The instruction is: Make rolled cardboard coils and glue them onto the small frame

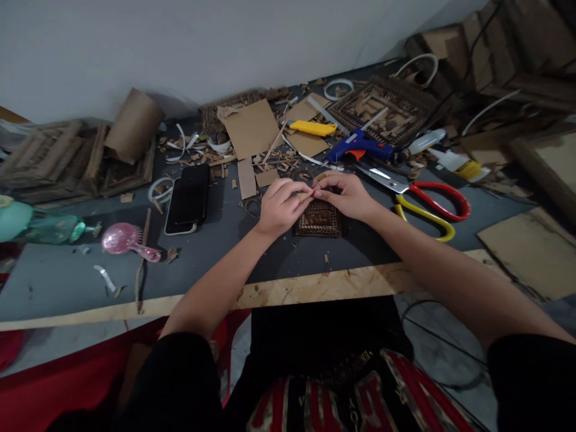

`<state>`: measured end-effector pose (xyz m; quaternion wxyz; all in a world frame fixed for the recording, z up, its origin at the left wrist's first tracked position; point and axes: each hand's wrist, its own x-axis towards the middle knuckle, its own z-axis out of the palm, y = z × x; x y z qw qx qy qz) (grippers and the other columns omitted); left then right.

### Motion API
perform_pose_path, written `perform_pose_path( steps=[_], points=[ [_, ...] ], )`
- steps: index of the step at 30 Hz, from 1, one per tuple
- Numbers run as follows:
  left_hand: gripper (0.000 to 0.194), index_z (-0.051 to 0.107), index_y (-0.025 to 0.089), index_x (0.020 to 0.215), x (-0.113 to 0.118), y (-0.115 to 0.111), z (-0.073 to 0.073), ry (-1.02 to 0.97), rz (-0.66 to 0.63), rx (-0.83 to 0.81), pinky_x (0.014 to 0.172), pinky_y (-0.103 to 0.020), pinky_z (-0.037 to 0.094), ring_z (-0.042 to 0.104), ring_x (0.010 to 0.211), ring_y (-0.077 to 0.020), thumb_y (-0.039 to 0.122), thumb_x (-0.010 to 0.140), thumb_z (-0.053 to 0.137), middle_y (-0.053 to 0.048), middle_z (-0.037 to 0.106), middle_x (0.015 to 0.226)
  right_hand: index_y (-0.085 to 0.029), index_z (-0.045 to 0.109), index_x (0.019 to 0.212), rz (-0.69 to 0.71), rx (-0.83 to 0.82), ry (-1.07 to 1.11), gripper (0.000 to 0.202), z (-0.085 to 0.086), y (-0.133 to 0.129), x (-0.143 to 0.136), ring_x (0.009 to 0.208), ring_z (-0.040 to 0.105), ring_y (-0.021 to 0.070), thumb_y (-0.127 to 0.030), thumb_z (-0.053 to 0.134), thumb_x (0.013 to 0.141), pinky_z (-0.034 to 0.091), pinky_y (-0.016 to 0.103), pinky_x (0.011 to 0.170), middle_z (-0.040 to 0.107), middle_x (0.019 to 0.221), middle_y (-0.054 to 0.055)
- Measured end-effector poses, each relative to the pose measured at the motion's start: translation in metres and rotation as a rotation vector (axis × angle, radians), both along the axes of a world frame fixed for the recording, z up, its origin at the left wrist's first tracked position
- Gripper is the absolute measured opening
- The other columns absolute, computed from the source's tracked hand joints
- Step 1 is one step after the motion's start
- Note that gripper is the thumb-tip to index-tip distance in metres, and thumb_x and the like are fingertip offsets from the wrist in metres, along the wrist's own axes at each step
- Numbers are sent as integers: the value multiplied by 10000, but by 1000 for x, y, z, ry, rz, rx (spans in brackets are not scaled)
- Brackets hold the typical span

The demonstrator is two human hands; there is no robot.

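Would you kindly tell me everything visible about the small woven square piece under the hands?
The small woven square piece is dark brown, seemingly made of ridged cardboard strips, with a border framing a patterned middle. It lies flat on the grey table, near its front edge. The left hand and right hand meet over its far edge, pinching a thin tan strip above it.

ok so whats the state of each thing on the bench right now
left hand: pinching a thin cardboard strip
right hand: pinching the same strip from the other side
small woven square: flat on the table, under the hands
scissors: lying flat, blades shut
glue gun: lying on its side
phone: flat, screen dark
pink hairbrush: lying untouched
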<state>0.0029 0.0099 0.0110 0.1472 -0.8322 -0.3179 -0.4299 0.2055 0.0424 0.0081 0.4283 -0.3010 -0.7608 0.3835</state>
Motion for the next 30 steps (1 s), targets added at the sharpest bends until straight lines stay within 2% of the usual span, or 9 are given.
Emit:
perform_pose_path(
  steps=[6,13,18,22,24,27,30],
  points=[
    [109,667,213,822,0,1,-3,-23,-19,-29,843,-358,530,646,924,-160,230,930,665,-11,739,980,-225,738,780,-28,50,-39,172,0,-1,-1,912,685,218,-351,661,868,511,430,919,759,938,55],
    [79,704,247,835,-1,0,-7,-8,71,-93,908,-431,525,643,1011,-209,251,908,674,-17,749,1072,-240,758,757,-110,83,-61,147,-1,-2,0,887,694,219,-338,694,846,517,416,886,767,916,43],
    [70,693,248,806,1,3,-5,-48,80,-109,941,-471,502,621,1025,-233,256,874,677,-34,745,1061,-229,757,766,-87,52,-44,269,-2,-1,-1,872,697,210,-471,687,859,519,385,866,769,906,51],
    [67,695,235,780,1,5,-4,-89,66,-96,909,-436,511,590,1035,-231,231,845,678,-40,726,1043,-215,746,796,-122,19,-24,488,-3,0,1,853,689,193,-606,499,952,512,367,838,760,886,67],
    [54,705,236,797,-1,6,-4,-120,44,-130,890,-422,508,573,1050,-235,241,847,685,-47,708,1056,-216,735,790,-139,19,-33,533,-2,1,2,856,686,193,-647,467,952,509,369,845,759,888,69],
    [77,725,246,824,-4,8,-6,-143,52,-202,830,-401,497,541,1095,-256,310,856,698,-64,672,1109,-221,729,814,-102,45,-75,491,0,-2,1,887,682,203,-656,526,918,509,379,862,764,934,69],
    [142,737,242,810,-5,9,-8,-141,101,-233,765,-377,490,519,1119,-274,375,849,705,-80,641,1151,-224,733,858,-36,83,-104,371,3,-6,-1,922,679,212,-574,616,892,499,388,886,769,975,62]
  ],
)
